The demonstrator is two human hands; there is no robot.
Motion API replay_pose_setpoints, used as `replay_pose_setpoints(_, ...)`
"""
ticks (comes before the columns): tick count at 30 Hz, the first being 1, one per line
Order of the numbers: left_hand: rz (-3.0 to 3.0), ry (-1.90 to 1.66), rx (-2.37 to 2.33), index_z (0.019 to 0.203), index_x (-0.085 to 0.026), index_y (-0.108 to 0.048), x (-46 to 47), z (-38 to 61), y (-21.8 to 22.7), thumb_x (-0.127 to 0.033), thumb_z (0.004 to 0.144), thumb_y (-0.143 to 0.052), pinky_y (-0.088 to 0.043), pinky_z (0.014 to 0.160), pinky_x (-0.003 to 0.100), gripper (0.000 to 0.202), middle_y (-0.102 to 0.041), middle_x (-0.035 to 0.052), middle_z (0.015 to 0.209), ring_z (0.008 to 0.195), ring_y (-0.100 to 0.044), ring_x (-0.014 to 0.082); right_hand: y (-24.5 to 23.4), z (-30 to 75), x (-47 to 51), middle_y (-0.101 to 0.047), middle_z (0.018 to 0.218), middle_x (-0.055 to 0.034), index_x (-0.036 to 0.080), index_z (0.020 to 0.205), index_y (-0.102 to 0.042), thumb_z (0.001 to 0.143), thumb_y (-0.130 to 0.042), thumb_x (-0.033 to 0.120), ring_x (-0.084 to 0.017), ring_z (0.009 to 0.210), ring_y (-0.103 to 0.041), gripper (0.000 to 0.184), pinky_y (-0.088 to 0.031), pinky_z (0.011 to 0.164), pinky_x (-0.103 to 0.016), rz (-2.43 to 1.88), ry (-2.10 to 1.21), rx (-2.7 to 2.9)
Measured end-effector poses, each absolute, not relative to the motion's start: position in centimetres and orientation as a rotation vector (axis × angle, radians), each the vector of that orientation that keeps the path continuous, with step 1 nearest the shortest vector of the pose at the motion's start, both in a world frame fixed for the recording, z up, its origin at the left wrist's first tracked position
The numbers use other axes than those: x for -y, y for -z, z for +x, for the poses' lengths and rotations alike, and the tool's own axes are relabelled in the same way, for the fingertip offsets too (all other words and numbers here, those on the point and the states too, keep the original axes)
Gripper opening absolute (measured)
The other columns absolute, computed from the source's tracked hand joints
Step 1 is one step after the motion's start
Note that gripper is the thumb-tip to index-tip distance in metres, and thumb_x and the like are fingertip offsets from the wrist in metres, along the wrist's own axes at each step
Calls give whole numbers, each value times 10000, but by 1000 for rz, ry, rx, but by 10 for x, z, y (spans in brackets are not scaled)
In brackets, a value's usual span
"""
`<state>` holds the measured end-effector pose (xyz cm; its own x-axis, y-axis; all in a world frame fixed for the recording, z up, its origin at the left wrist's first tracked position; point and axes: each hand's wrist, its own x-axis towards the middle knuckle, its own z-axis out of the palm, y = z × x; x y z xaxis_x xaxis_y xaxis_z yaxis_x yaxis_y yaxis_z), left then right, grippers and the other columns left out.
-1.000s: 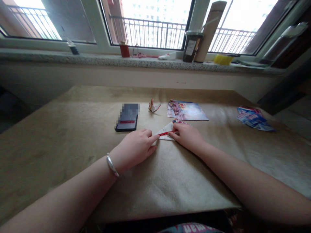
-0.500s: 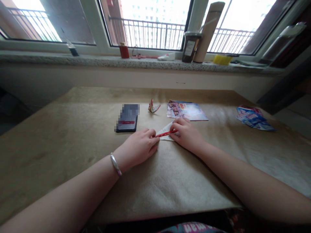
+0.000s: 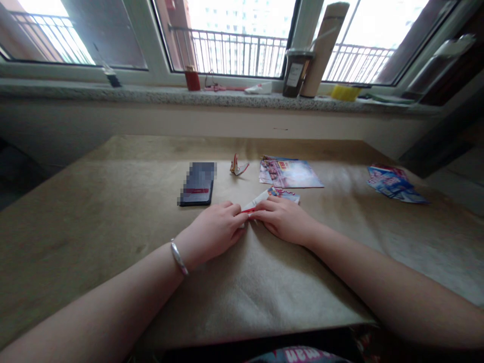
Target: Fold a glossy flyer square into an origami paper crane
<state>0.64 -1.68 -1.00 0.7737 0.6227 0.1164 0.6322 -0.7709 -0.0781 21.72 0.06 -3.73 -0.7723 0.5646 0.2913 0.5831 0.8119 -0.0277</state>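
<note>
Two bare hands, one worked item. Left hand (image 3: 214,228) was just nearer and right of the phone (image 3: 197,184), fingers together and holding the narrow end of one folded paper (image 3: 258,202). Right hand (image 3: 285,219), farther right of the phone, had its fingers together on the same paper, fingertips almost meeting the left ones; couldn't tell how the thumbs sat beneath. The folded paper was right of the phone and slightly nearer, low on the table under both hands.

Other counts: one phone; one small folded piece (image 3: 238,168) just right of the phone; one stack of printed sheets (image 3: 295,173) farther right, sheet count unclear; one fanned pile of leaflets (image 3: 395,184) well apart on the phone's far right; one bracelet (image 3: 179,258) on the left wrist, nearer than the phone.

One table (image 3: 113,227) bore all of it. Past the phone ran a sill (image 3: 151,95) under windows with a railing outside. On the sill, beyond and right of the phone: one dark jar (image 3: 297,73), one tall tube (image 3: 325,50), one yellow item (image 3: 346,93). One red container (image 3: 192,79) stood almost straight beyond the phone.

Materials: table covering tan, softly sheened, wrinkled; sill speckled, stone-like; bracelet shiny, silvery; folded paper white with a red strip and a patterned end; small piece creased, standing up; stack sheets flat, glossy; leaflets blue and red; phone a dark rectangle, partly pixelated.
</note>
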Motion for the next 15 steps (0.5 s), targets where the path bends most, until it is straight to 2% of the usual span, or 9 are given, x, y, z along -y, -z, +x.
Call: replay_pose_setpoints(15, -2839, 123, 977, 1015, -154, -592, 16, 8, 13, -228, 902, -420, -465, 774, 350, 219, -583, 77, 915, 828, -518, 197, 34, 216, 1, -617, 881, -52, 195, 905, -639, 884, -441, 222, -176, 819, -492, 201, -371, 722, -283, -967, 215, 2742)
